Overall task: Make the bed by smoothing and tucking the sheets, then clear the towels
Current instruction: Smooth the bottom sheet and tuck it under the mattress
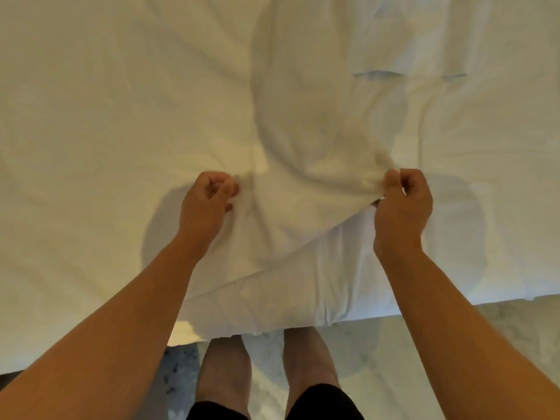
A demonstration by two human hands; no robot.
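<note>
Gripping the white sheet point(303, 140) with both hands, I stood at the near edge of the bed point(91, 101), knees almost against it. My left hand point(206, 198) pinched a small fold of cloth between thumb and curled fingers; my right hand point(400, 204) clamped a thicker bunch and held that side lifted off the mattress. The hands were well apart, with a ridge of slack cloth between them.

The risk, as I judged it: an uneven pull would drag the sheet skewed across the bed, and the thin left pinch could slip free, leaving the creases running away from my hands.

The bed filled nearly everything I saw, rumpled and cream-white, with a pale blue-edged fold point(375, 74) beyond my right hand. Below its edge lay a pale marbled floor point(454, 359). No towels in sight.
</note>
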